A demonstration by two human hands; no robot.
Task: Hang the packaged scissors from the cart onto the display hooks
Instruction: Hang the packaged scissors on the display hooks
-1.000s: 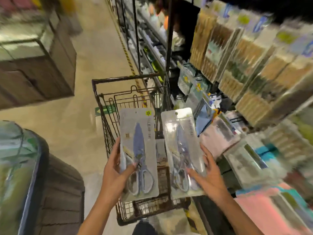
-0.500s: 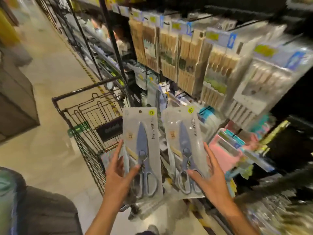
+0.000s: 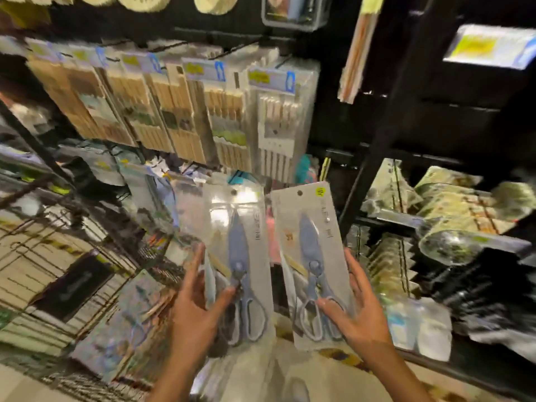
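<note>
Both grips are closed on goods: the left hand (image 3: 197, 311) pinches one pack of scissors (image 3: 237, 262) at lower centre, and the right hand (image 3: 359, 311) holds a second pack (image 3: 314, 262) just beside it, both upright. Behind them, a dark display rack (image 3: 385, 134) fills the upper frame, its hooks carrying rows of packaged chopsticks (image 3: 179, 111). At lower left sits the wire cart (image 3: 58, 274), blurred, with another pack (image 3: 130, 323) lying inside.

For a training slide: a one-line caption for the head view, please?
Left hand and right hand each hold a scissors pack before the display rack.
</note>
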